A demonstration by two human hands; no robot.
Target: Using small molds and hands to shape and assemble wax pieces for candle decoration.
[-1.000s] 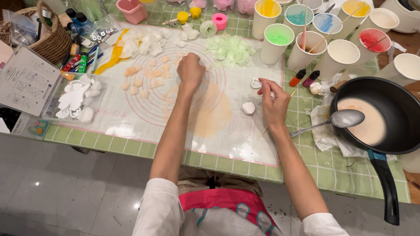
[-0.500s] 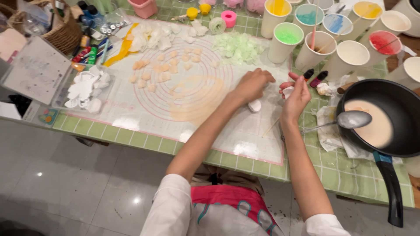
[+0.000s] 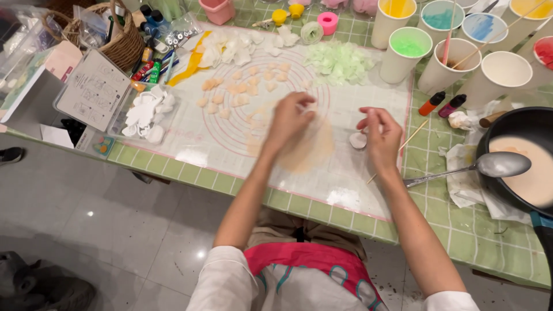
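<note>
My left hand (image 3: 291,121) has drawn back from beside my right hand (image 3: 381,135) toward nine o'clock over the mat's (image 3: 190,152) ringed circles, leaving the small white piece (image 3: 358,140) uncovered between them.

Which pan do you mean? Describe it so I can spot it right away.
Look at the green tiled table, far right edge. The black pan sits there holding pale cream liquid, a metal spoon resting on its rim. It is the only dark, wide vessel; its neighbours are tall white cups.
</note>
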